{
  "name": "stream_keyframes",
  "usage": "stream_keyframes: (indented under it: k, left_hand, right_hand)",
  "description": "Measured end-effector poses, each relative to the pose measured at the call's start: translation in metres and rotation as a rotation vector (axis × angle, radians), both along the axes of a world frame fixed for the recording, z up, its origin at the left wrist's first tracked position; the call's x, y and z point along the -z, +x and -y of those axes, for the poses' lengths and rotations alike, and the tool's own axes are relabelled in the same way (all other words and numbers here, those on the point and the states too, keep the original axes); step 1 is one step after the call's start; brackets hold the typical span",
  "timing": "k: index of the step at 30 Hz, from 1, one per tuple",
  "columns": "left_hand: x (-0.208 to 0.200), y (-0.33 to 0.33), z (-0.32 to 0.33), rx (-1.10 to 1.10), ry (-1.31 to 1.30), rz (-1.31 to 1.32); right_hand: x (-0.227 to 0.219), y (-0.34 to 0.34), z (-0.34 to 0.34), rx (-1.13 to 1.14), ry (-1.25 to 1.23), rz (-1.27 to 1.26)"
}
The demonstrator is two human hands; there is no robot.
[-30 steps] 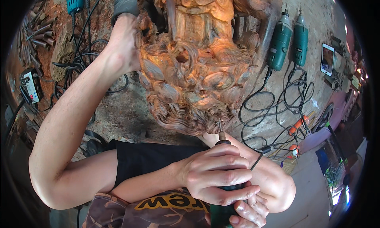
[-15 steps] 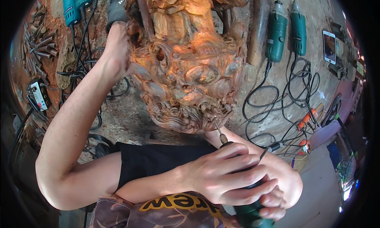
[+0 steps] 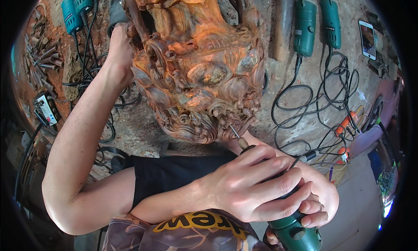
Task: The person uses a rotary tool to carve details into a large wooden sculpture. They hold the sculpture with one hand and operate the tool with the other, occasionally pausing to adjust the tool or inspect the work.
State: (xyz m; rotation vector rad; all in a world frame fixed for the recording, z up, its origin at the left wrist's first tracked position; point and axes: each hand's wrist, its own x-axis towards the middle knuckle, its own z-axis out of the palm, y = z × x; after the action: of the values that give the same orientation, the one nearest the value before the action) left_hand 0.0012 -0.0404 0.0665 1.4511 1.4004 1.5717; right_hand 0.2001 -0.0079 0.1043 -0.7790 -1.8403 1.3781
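Observation:
My left hand (image 3: pixel 246 190) wraps over the front of a green die grinder (image 3: pixel 300 238), its fingers closed across the body. Lower down, the fingers of my right hand (image 3: pixel 314 218) curl around the same tool; the rest of that hand is hidden. A thin metal bit (image 3: pixel 234 131) extends from the grinder up and to the left. Its tip is at the near edge of a reddish-brown wood carving (image 3: pixel 209 72), among fine curling grooves. Rounded lumps and deep folds cover the carving, which fills the upper middle.
My bare legs (image 3: pixel 82 133) bend around the near side of the carving. Two green die grinders (image 3: pixel 305 26) with tangled black cords (image 3: pixel 296 92) lie at right, near a phone (image 3: pixel 367 40). Blue-green power tools (image 3: pixel 71 13), bits (image 3: pixel 43 55) and a power strip (image 3: pixel 46 107) are at left.
The view has shifted, so the carving sits slightly higher and further left. Both hands and the grinder appear slightly lower right relative to it. Both hands keep their hold.

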Motion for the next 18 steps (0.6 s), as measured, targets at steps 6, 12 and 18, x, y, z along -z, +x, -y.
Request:
stream_keyframes:
  k: [6, 12, 18]
  left_hand:
    - [-0.004, 0.000, 0.007, 0.086, 0.075, 0.008]
    - [-0.001, -0.004, 0.022, 0.226, 0.062, -0.029]
    - [0.007, -0.020, 0.029, 0.288, 0.077, -0.128]
  right_hand:
    - [-0.027, 0.003, 0.047, 0.062, 0.075, -0.031]
    - [-0.014, -0.013, 0.097, 0.199, 0.083, -0.038]
    - [0.001, -0.026, 0.109, 0.281, 0.095, -0.059]
